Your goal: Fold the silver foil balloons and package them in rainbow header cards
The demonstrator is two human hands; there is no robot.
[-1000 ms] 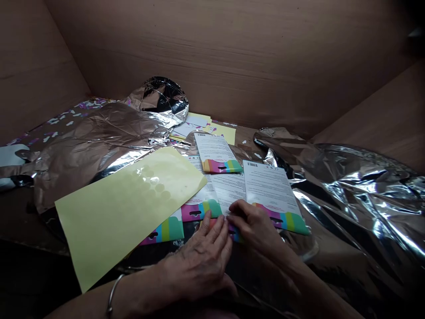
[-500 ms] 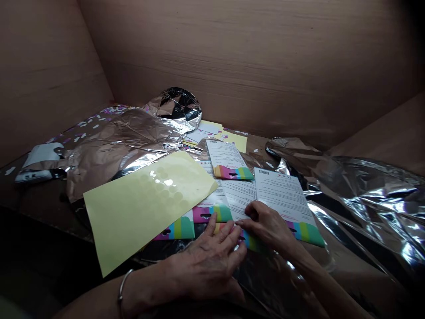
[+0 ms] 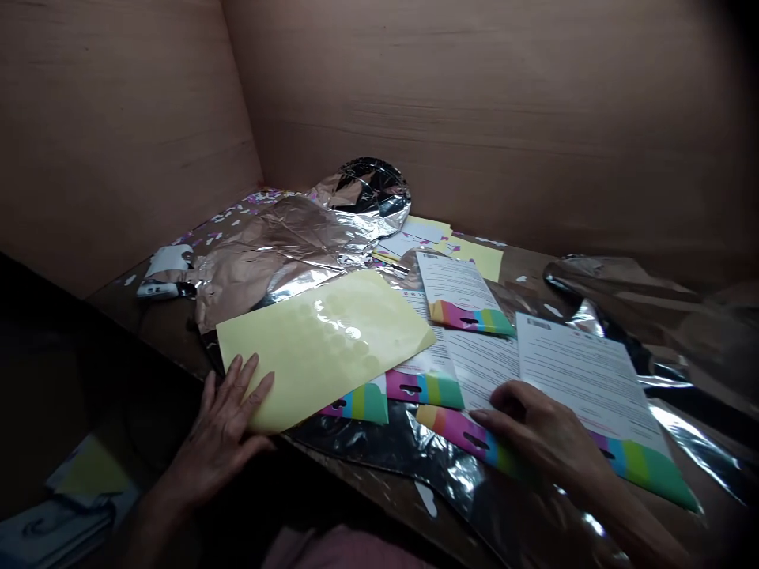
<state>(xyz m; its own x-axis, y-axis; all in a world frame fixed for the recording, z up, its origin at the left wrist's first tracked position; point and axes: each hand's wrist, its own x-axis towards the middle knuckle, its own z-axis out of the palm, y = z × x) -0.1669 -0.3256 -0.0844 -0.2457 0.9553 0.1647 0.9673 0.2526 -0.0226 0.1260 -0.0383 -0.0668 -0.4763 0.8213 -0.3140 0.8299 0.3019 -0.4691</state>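
My left hand (image 3: 228, 423) lies with spread fingers on the lower left corner of a pale yellow sheet (image 3: 308, 340) that has rows of round marks. That sheet partly covers flat packets with rainbow-striped ends. My right hand (image 3: 542, 431) is curled, thumb and forefinger close together at the lower end of a striped packet (image 3: 483, 363). Its other fingers are partly hidden. Beside that hand, on the right, is another printed packet (image 3: 584, 379) with a barcode. A smaller-looking packet (image 3: 456, 284) overlaps the others farther back.
Crumpled shiny foil (image 3: 254, 269) spreads at the left, with more foil (image 3: 640, 292) at the right. A small white device (image 3: 166, 273) stands at the table's left edge. Yellow and white papers (image 3: 474, 253) and confetti lie by the cardboard-brown back wall (image 3: 462, 95).
My left hand has moved left from the striped packet onto the yellow sheet's corner. My right hand remains at the packet. The view has turned left.
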